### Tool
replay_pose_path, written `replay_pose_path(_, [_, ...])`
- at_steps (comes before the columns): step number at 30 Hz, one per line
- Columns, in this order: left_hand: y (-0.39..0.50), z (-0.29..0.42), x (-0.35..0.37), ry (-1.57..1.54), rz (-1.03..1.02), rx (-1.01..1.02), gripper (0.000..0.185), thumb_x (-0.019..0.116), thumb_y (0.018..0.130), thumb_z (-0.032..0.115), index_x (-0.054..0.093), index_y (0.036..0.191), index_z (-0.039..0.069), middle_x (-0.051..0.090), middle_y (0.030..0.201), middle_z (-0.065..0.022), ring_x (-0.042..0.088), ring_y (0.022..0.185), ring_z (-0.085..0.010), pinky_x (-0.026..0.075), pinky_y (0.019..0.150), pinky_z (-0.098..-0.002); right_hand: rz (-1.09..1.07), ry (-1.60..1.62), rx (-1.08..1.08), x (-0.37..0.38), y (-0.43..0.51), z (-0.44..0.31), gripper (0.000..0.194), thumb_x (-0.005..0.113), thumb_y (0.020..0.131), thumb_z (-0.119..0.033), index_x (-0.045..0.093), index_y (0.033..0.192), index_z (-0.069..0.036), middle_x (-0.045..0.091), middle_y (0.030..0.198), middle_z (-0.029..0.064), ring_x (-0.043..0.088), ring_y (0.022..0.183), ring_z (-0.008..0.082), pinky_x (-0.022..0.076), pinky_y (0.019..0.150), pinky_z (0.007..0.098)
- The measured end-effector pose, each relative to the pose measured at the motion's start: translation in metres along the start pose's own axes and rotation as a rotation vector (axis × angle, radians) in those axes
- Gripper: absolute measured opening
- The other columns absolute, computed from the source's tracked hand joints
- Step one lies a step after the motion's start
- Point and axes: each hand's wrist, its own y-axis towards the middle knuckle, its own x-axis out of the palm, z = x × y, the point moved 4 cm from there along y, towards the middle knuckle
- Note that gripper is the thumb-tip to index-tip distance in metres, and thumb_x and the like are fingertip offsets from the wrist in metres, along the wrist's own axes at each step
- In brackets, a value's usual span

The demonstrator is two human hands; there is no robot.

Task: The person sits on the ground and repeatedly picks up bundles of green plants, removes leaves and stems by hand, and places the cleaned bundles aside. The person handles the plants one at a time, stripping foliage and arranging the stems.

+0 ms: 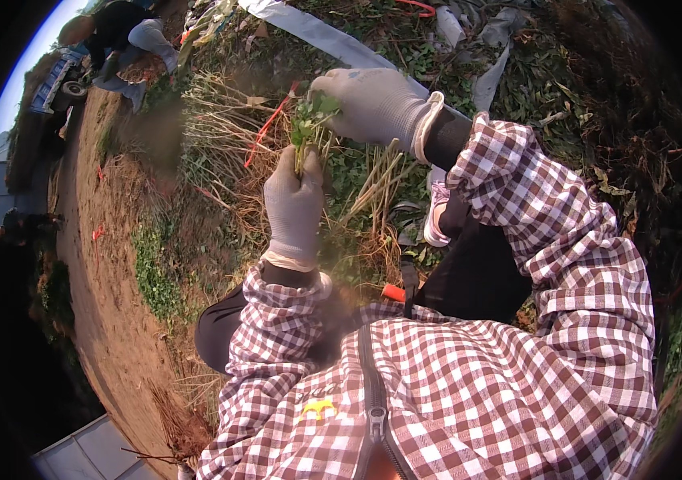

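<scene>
My left hand (296, 204), in a grey knitted glove, pinches the lower stems of a small leafy green sprig (305, 129). At the sprig's upper right is my right hand (371, 105), gloved alike, its fingers closed at the leaves. Below the hands stand cut, bare plant stems (377, 186) with brown roots at their lower ends. Left of my hands lies a large heap of thin rooted stems (227, 120), with a red plastic tie (269, 129) across it. The tips of my right fingers are partly hidden.
A grey-white plastic strip (323, 39) crosses the leafy ground beyond my hands. A red-orange cylindrical object (394, 293) lies near my body. Another person (116, 36) bends over at the upper left, near a blue vehicle (50, 84). Dark rooty plant matter (635, 120) is heaped at right.
</scene>
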Motion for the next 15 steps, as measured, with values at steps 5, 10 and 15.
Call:
replay_pose_path(5, [-0.008, 0.007, 0.01, -0.26, -0.024, -0.098, 0.017, 0.059, 0.102, 0.019, 0.064, 0.102, 0.003, 0.059, 0.067, 0.0003, 0.052, 0.055, -0.0072, 0.041, 0.051, -0.0252, 0.376, 0.664, 0.468, -0.036, 0.009, 0.081, 0.043, 0.072, 0.092, -0.026, 0.062, 0.131, -0.01, 0.072, 0.1, 0.0109, 0.071, 0.088, 0.0276, 0.057, 0.089, 0.0368])
replay_pose_path(10, [0.0, 0.001, -0.003, -0.453, 0.079, -0.185, 0.019, 0.058, 0.103, 0.022, 0.064, 0.096, 0.005, 0.056, 0.067, 0.0044, 0.046, 0.052, -0.0034, 0.036, 0.047, -0.0217, 0.307, 0.674, 0.167, -0.038, -0.005, 0.075, 0.048, 0.064, 0.097, -0.041, 0.063, 0.13, -0.006, 0.071, 0.111, 0.0062, 0.067, 0.104, 0.0178, 0.0532, 0.09, 0.034])
replay_pose_path(15, [-0.001, 0.012, -0.003, -0.441, 0.038, -0.098, 0.018, 0.061, 0.103, 0.022, 0.066, 0.103, 0.004, 0.055, 0.079, 0.0082, 0.043, 0.067, -0.0025, 0.035, 0.059, -0.0212, 0.074, 0.751, -0.111, -0.024, -0.014, 0.028, 0.06, 0.075, 0.086, -0.051, 0.069, 0.121, -0.003, 0.072, 0.094, 0.0111, 0.069, 0.087, 0.0174, 0.0536, 0.078, 0.0311])
